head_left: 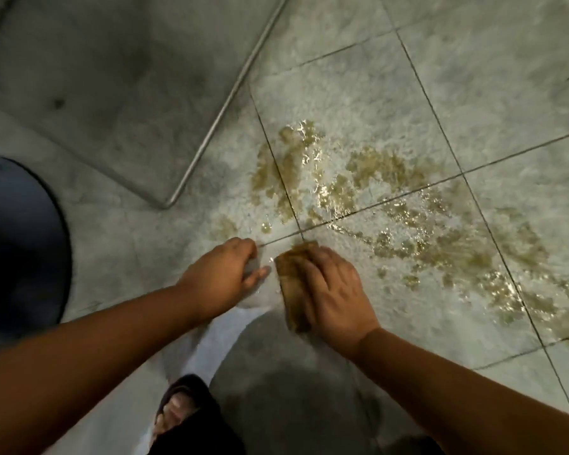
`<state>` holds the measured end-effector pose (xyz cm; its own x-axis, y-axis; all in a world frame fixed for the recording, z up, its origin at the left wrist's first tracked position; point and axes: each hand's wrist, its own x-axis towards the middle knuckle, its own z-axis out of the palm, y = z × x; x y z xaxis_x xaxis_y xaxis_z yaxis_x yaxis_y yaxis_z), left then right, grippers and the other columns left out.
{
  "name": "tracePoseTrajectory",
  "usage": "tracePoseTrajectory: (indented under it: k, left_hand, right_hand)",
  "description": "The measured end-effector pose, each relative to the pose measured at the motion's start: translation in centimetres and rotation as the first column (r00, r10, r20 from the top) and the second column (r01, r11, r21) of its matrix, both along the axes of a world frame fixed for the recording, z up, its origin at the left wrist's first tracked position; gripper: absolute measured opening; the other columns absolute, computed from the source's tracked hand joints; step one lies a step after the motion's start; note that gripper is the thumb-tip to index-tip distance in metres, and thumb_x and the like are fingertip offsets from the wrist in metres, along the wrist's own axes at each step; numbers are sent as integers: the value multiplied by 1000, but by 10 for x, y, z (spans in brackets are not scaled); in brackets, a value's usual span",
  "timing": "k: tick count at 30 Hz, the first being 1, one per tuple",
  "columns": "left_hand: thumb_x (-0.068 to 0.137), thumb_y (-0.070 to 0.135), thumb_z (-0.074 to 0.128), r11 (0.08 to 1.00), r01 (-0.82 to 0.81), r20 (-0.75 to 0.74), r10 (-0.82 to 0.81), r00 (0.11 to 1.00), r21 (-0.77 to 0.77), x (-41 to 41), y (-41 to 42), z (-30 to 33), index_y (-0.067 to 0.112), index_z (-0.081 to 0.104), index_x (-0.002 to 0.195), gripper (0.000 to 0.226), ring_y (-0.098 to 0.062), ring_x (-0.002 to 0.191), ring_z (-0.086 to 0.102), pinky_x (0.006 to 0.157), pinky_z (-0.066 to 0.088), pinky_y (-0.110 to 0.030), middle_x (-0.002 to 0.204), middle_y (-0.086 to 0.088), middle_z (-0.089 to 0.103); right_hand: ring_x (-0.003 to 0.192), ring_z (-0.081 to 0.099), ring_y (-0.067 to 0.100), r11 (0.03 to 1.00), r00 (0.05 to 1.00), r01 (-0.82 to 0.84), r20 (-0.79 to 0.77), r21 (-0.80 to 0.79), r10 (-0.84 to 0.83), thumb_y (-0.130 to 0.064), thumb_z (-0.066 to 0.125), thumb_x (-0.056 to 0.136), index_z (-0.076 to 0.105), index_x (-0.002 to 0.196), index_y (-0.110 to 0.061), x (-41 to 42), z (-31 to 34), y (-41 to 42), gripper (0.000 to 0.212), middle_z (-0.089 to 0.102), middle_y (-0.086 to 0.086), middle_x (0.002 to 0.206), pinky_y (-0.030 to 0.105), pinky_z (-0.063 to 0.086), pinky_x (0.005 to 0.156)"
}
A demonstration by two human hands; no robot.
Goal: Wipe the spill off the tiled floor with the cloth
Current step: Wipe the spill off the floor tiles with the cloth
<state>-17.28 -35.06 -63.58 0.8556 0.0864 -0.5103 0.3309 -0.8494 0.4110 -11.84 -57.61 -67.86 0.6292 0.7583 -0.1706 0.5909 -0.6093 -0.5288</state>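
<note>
Right hand [334, 290] presses cloth [289, 277] flat beside brownish spill [375, 198]

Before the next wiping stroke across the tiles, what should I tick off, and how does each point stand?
1. Cloth under the right hand, flat on the floor: ok.
2. Cloth soiled brown, capacity left: cannot tell.
3. Spill removed: not ok, wet brown patches spread over several tiles.
4. Left hand clear of the cloth's path: ok, it rests beside it.
5. Sandalled foot out of the spill: ok.
6. Metal rail clear of the spill: ok.
</note>
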Motion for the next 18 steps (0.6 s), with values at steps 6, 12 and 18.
tracePoseTrajectory:
  k: [6,12,18]
  left_hand:
    - [76,72,29,991,-12,34,8,999,131,-8,79,21,23,52,120,70,-18,108,54,92,45,-33,115,3,54]
    - [74,73,25,986,-11,-39,18,999,168,-48,86,14,21,45,136,84,-19,121,46,103,40,-33,129,2,44]
    - [71,77,13,970,-190,-1,192,981,149,-76,58,-19,20,23,153,101,-19,147,16,117,12,-27,160,-2,18]
  right_hand:
    - [149,20,34,987,988,-109,98,-115,121,-64,40,94,44,146,-11,-3,-27,13,74,35,13,157,49,17,117]
    - [149,21,34,989,975,-103,187,-105,121,-62,45,93,47,144,-6,-10,-38,14,76,33,15,157,48,23,114]
    - [147,26,35,980,954,-56,278,-189,109,-55,39,93,50,141,-5,-13,-35,19,71,36,15,156,54,22,115]
